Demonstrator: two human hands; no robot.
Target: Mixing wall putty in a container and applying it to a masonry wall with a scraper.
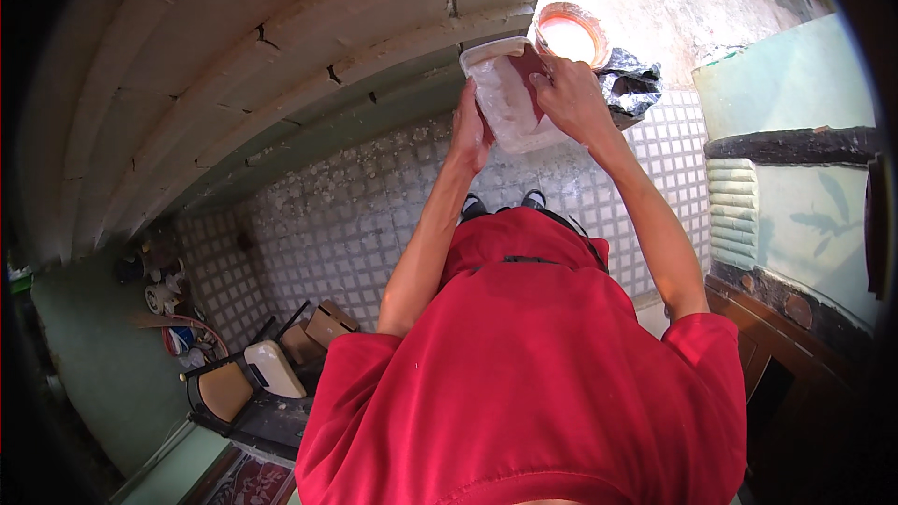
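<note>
Head | tub (535, 142): rectangular, whitish | paste (505, 98): white, smeared unevenly inside

Pale tub (535, 141), white-smeared, tilted; reddish flat tool (529, 75) inside

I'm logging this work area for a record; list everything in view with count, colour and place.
Tub: one, white, in the left hand
Flat tool: one, dark red, in the right hand, over the tub
Bucket: one, orange, beyond the tub
Plastic bag: one, black, beside the bucket
Tiled floor: one, grey and white, below
Panelled surface: one, beige, upper left
Wall: one, pale green, right
Cardboard boxes: at least two, brown, lower left
Cushion-like pad: one, cream, left of the boxes
Clutter: uncountable, mixed colours, far left
Shirt: one, red, lower centre
Shoes: two, dark, below the tub
Left hand: one, bare, tub's left side
Right hand: one, bare, tub's right side
</note>
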